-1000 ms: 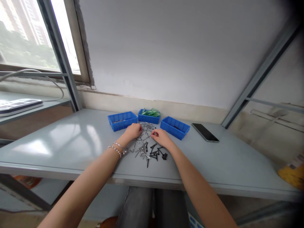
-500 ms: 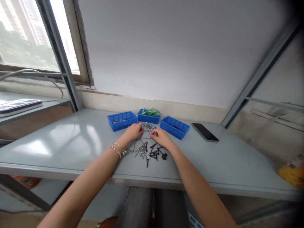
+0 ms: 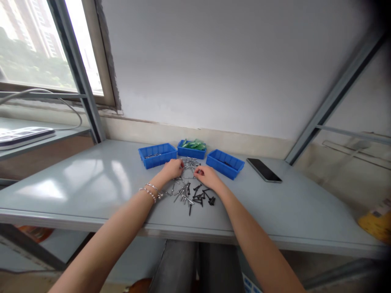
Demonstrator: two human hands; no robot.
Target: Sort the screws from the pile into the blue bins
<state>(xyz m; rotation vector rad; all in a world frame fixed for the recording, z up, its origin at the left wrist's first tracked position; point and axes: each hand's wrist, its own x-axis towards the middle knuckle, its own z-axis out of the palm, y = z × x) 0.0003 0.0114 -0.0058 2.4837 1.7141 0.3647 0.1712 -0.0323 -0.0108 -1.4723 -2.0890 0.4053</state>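
Observation:
Silver screws (image 3: 183, 193) and black screws (image 3: 198, 197) lie loose on the grey table, with more silver ones farther back between my hands. My left hand (image 3: 173, 168) is closed at the left side of the pile, its fingertips pressed together; whatever they pinch is too small to make out. On the right side, my right hand (image 3: 207, 176) curls with thumb and fingers together, also around something I cannot make out. Behind them stand a left blue bin (image 3: 158, 158) with silver pieces, a middle blue bin (image 3: 192, 153) with green packets, and a right blue bin (image 3: 221, 167) with dark pieces.
A phone (image 3: 264, 170) lies flat right of the bins. Grey metal posts (image 3: 332, 89) rise at both sides of the table (image 3: 100, 191). A white device (image 3: 26, 137) with a cable sits on the left shelf. Something yellow (image 3: 377, 224) is at the right edge.

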